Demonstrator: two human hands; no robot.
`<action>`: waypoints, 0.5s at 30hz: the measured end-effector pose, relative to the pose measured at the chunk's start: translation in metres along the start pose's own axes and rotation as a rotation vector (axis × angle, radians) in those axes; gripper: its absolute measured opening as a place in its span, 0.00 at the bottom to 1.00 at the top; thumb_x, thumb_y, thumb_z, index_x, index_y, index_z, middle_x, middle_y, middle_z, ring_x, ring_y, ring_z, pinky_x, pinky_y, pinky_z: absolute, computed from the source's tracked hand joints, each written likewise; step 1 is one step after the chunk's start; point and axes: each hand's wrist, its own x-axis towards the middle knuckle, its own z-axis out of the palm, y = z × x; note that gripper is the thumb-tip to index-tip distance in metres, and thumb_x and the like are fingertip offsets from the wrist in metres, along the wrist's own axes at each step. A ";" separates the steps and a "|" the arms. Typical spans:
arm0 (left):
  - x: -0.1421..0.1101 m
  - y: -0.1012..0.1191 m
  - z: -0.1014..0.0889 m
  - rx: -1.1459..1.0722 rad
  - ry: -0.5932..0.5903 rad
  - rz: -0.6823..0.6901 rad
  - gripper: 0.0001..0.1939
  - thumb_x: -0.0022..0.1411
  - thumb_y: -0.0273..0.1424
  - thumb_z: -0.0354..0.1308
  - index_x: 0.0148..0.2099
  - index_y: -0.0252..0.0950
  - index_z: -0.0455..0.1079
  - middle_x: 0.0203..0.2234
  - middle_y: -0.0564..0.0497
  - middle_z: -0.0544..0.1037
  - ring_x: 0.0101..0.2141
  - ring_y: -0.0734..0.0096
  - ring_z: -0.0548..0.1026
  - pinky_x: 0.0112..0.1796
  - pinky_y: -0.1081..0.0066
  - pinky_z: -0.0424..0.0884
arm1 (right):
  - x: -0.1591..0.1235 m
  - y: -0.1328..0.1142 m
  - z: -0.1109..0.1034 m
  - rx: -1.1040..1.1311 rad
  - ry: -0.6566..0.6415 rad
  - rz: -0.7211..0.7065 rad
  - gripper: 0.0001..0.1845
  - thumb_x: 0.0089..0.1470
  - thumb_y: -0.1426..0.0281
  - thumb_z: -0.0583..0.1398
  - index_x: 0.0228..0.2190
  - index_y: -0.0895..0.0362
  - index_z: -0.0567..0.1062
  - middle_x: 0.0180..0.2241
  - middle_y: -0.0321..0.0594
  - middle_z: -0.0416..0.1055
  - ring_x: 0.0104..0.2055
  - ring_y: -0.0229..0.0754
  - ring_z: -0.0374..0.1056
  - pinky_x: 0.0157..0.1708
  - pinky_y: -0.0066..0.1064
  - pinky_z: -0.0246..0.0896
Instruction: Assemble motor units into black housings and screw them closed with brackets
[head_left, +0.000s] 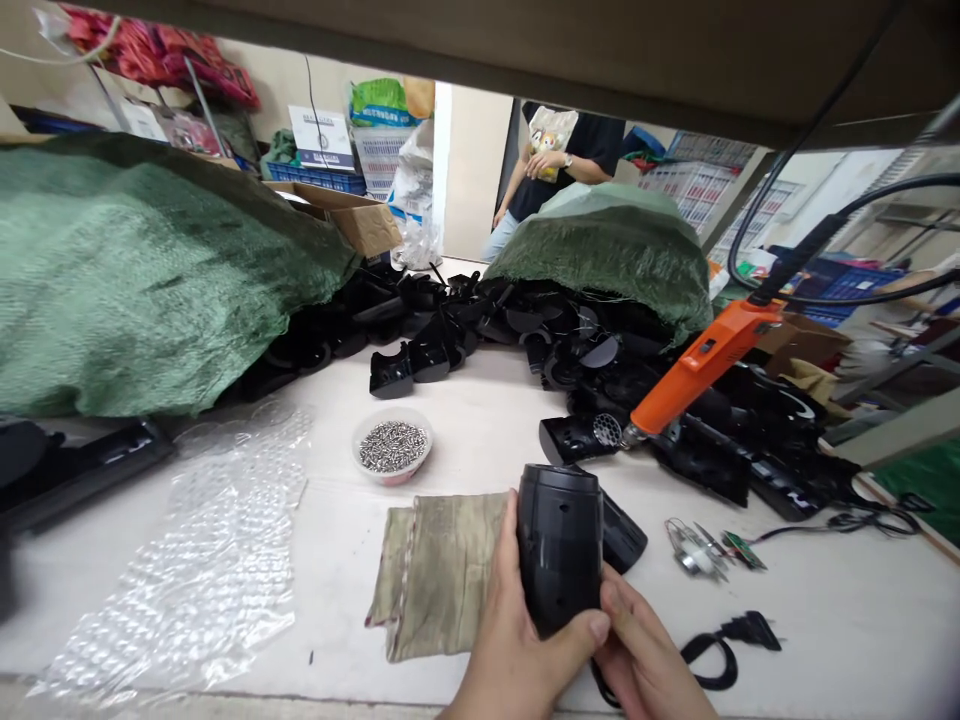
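A black hair-dryer body (559, 545) stands upright at the table's front, above a folded olive cloth (439, 580). My left hand (517, 640) wraps it from the left, thumb across its lower front. My right hand (649, 660) grips its bottom from the right, fingers closed against it. A black cord with a plug (731, 645) trails off to the right of my hands.
A small bowl of screws (392, 447), an orange hanging electric screwdriver (697, 365), a small circuit part (712, 548), bubble wrap (217, 560). Heaps of black plastic shells (465, 325) spill from green woven sacks (135, 270). Another person (555, 150) stands at the back.
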 end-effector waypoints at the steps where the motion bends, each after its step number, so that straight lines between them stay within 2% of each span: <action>1: 0.000 -0.003 0.001 0.003 0.014 0.013 0.54 0.44 0.32 0.69 0.68 0.38 0.43 0.63 0.40 0.57 0.63 0.50 0.53 0.61 0.56 0.46 | 0.000 0.002 -0.001 0.001 0.015 -0.003 0.21 0.47 0.58 0.66 0.44 0.50 0.77 0.47 0.43 0.75 0.54 0.48 0.66 0.55 0.42 0.58; 5: 0.000 -0.005 0.001 0.020 0.031 0.025 0.53 0.46 0.30 0.68 0.68 0.38 0.42 0.65 0.41 0.53 0.64 0.53 0.50 0.62 0.57 0.43 | 0.001 0.007 -0.007 0.015 0.084 -0.004 0.20 0.47 0.58 0.66 0.43 0.49 0.77 0.47 0.42 0.75 0.53 0.47 0.67 0.55 0.42 0.59; 10: 0.000 0.006 -0.002 -0.151 -0.112 -0.044 0.59 0.41 0.31 0.71 0.68 0.39 0.40 0.61 0.39 0.62 0.59 0.48 0.61 0.59 0.53 0.54 | 0.003 0.009 -0.016 -0.018 -0.006 0.028 0.26 0.47 0.53 0.64 0.47 0.51 0.75 0.48 0.46 0.74 0.52 0.53 0.67 0.53 0.47 0.62; 12: -0.002 0.008 -0.001 -0.157 -0.074 -0.028 0.59 0.38 0.30 0.72 0.68 0.39 0.43 0.60 0.39 0.63 0.58 0.46 0.62 0.58 0.52 0.55 | 0.005 0.011 -0.021 -0.045 -0.043 0.038 0.27 0.48 0.50 0.62 0.47 0.51 0.76 0.50 0.46 0.72 0.53 0.54 0.67 0.53 0.49 0.61; 15: -0.005 0.007 0.004 -0.080 0.049 0.059 0.53 0.40 0.30 0.70 0.66 0.38 0.49 0.61 0.39 0.60 0.60 0.46 0.58 0.60 0.54 0.52 | 0.009 0.017 -0.027 -0.116 -0.091 0.024 0.26 0.52 0.47 0.57 0.47 0.47 0.75 0.50 0.42 0.72 0.54 0.52 0.66 0.56 0.49 0.58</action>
